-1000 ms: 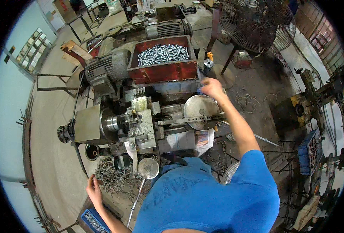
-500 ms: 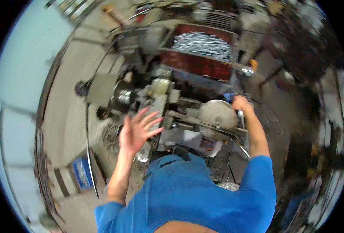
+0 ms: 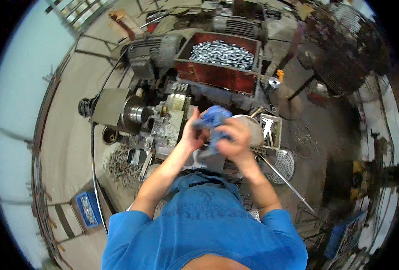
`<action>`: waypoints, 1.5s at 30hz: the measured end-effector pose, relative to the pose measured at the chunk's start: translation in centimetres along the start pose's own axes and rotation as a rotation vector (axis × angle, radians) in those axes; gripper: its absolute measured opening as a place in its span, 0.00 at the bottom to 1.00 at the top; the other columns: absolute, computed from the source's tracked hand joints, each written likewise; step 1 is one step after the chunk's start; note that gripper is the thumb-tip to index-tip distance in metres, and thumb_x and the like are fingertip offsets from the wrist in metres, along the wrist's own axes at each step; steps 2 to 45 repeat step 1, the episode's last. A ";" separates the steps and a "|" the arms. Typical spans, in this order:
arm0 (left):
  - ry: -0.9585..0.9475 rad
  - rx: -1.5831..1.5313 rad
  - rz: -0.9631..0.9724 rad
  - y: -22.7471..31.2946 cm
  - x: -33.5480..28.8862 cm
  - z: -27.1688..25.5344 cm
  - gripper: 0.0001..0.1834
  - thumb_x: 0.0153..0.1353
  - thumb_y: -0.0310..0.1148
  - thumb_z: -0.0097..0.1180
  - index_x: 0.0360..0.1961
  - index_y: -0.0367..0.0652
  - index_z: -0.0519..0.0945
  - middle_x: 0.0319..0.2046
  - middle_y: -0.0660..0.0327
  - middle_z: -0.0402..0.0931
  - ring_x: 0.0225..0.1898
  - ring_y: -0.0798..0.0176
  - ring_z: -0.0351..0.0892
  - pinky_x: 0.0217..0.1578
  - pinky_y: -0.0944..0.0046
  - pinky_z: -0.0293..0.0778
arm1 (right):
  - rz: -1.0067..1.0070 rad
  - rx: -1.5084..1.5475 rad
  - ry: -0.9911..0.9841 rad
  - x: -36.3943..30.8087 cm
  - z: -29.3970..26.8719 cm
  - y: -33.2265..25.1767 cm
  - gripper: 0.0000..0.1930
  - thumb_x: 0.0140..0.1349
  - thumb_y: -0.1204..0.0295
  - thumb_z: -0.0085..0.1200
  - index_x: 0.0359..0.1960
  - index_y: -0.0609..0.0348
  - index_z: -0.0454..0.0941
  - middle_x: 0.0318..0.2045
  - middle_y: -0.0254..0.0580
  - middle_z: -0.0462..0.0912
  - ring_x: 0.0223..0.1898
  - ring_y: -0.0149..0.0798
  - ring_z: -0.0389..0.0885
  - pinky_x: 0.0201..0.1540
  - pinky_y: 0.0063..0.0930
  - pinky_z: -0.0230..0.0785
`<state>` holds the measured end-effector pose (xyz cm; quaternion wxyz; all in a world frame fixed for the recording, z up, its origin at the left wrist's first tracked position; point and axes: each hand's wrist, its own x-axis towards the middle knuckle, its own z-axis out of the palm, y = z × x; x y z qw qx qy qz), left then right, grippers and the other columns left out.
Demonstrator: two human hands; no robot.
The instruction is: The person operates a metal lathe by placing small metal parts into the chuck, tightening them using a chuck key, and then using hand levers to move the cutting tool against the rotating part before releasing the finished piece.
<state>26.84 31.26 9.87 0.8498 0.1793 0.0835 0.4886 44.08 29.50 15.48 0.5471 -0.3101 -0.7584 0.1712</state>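
Observation:
A crumpled blue rag (image 3: 216, 116) is bunched between my two hands, in front of my chest, with a greyish-blue part hanging below. My right hand (image 3: 236, 138) is closed on its right side, the fingers curled and blurred by motion. My left hand (image 3: 194, 136) grips it from the left, thumb pointing up; some of its fingers are behind the cloth. Partly behind my right hand is a round pale disc (image 3: 252, 128). Left of my hands stands a lathe-like machine with a shiny chuck (image 3: 138, 114) and a metal slide block (image 3: 168, 126).
Beyond the hands sits a red metal bin (image 3: 215, 76) full of small shiny metal parts. An electric motor (image 3: 152, 48) stands left of it. A small tray (image 3: 271, 130) with white tools lies right. A long rod (image 3: 289, 184) slants rightward. A blue crate (image 3: 88, 209) is at lower left.
My right hand has come in from the far right, bringing the blue rag to the middle. My left hand, spread and bare before, has moved right and taken hold of the rag.

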 end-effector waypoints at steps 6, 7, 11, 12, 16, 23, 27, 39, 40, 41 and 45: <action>0.016 0.165 -0.017 -0.4 1.2 3.0 0.39 0.58 0.62 0.38 0.62 0.46 0.56 0.61 0.54 0.57 0.58 0.55 0.61 0.58 0.56 0.59 | 0.005 -0.001 -0.003 -0.6 1.5 -1.7 0.13 0.32 0.69 0.55 0.25 0.54 0.80 0.34 0.52 0.79 0.35 0.50 0.79 0.45 0.39 0.70; 0.016 0.165 -0.017 -0.4 1.2 3.0 0.39 0.58 0.62 0.38 0.62 0.46 0.56 0.61 0.54 0.57 0.58 0.55 0.61 0.58 0.56 0.59 | 0.005 -0.001 -0.003 -0.6 1.5 -1.7 0.13 0.32 0.69 0.55 0.25 0.54 0.80 0.34 0.52 0.79 0.35 0.50 0.79 0.45 0.39 0.70; 0.016 0.165 -0.017 -0.4 1.2 3.0 0.39 0.58 0.62 0.38 0.62 0.46 0.56 0.61 0.54 0.57 0.58 0.55 0.61 0.58 0.56 0.59 | 0.005 -0.001 -0.003 -0.6 1.5 -1.7 0.13 0.32 0.69 0.55 0.25 0.54 0.80 0.34 0.52 0.79 0.35 0.50 0.79 0.45 0.39 0.70; 0.016 0.165 -0.017 -0.4 1.2 3.0 0.39 0.58 0.62 0.38 0.62 0.46 0.56 0.61 0.54 0.57 0.58 0.55 0.61 0.58 0.56 0.59 | 0.005 -0.001 -0.003 -0.6 1.5 -1.7 0.13 0.32 0.69 0.55 0.25 0.54 0.80 0.34 0.52 0.79 0.35 0.50 0.79 0.45 0.39 0.70; 0.016 0.165 -0.017 -0.4 1.2 3.0 0.39 0.58 0.62 0.38 0.62 0.46 0.56 0.61 0.54 0.57 0.58 0.55 0.61 0.58 0.56 0.59 | 0.005 -0.001 -0.003 -0.6 1.5 -1.7 0.13 0.32 0.69 0.55 0.25 0.54 0.80 0.34 0.52 0.79 0.35 0.50 0.79 0.45 0.39 0.70; 0.016 0.165 -0.017 -0.4 1.2 3.0 0.39 0.58 0.62 0.38 0.62 0.46 0.56 0.61 0.54 0.57 0.58 0.55 0.61 0.58 0.56 0.59 | 0.005 -0.001 -0.003 -0.6 1.5 -1.7 0.13 0.32 0.69 0.55 0.25 0.54 0.80 0.34 0.52 0.79 0.35 0.50 0.79 0.45 0.39 0.70; 0.016 0.165 -0.017 -0.4 1.2 3.0 0.39 0.58 0.62 0.38 0.62 0.46 0.56 0.61 0.54 0.57 0.58 0.55 0.61 0.58 0.56 0.59 | 0.005 -0.001 -0.003 -0.6 1.5 -1.7 0.13 0.32 0.69 0.55 0.25 0.54 0.80 0.34 0.52 0.79 0.35 0.50 0.79 0.45 0.39 0.70; 0.016 0.165 -0.017 -0.4 1.2 3.0 0.39 0.58 0.62 0.38 0.62 0.46 0.56 0.61 0.54 0.57 0.58 0.55 0.61 0.58 0.56 0.59 | 0.005 -0.001 -0.003 -0.6 1.5 -1.7 0.13 0.32 0.69 0.55 0.25 0.54 0.80 0.34 0.52 0.79 0.35 0.50 0.79 0.45 0.39 0.70; 0.016 0.165 -0.017 -0.4 1.2 3.0 0.39 0.58 0.62 0.38 0.62 0.46 0.56 0.61 0.54 0.57 0.58 0.55 0.61 0.58 0.56 0.59 | 0.005 -0.001 -0.003 -0.6 1.5 -1.7 0.13 0.32 0.69 0.55 0.25 0.54 0.80 0.34 0.52 0.79 0.35 0.50 0.79 0.45 0.39 0.70; 0.016 0.165 -0.017 -0.4 1.2 3.0 0.39 0.58 0.62 0.38 0.62 0.46 0.56 0.61 0.54 0.57 0.58 0.55 0.61 0.58 0.56 0.59 | 0.005 -0.001 -0.003 -0.6 1.5 -1.7 0.13 0.32 0.69 0.55 0.25 0.54 0.80 0.34 0.52 0.79 0.35 0.50 0.79 0.45 0.39 0.70; 0.016 0.165 -0.017 -0.4 1.2 3.0 0.39 0.58 0.62 0.38 0.62 0.46 0.56 0.61 0.54 0.57 0.58 0.55 0.61 0.58 0.56 0.59 | 0.005 -0.001 -0.003 -0.6 1.5 -1.7 0.13 0.32 0.69 0.55 0.25 0.54 0.80 0.34 0.52 0.79 0.35 0.50 0.79 0.45 0.39 0.70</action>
